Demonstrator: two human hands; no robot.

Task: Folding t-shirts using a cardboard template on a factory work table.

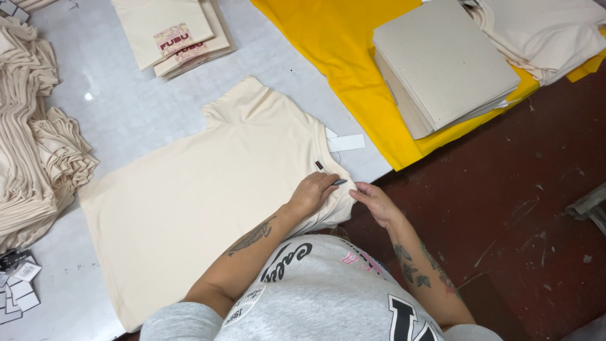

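Note:
A cream T-shirt [208, 183] lies flat, back side up, on a grey table [126, 101]. My left hand [312, 192] rests on the shirt near its collar, fingers bent, pinching a small dark object at the shirt's edge. My right hand [375, 202] sits just to the right, off the table edge, with its fingertips meeting the same spot. A white paper tag [346, 143] sticks out from the collar area. A small dark red label [319, 166] shows at the neckline.
Folded cream shirts with printed labels [173, 35] lie at the back. A tall pile of cream shirts [31, 126] fills the left. A stack of grey cardboard sheets [442, 60] sits on yellow cloth [341, 44]. Loose tags [19, 284] lie bottom left. The floor [524, 189] is dark red.

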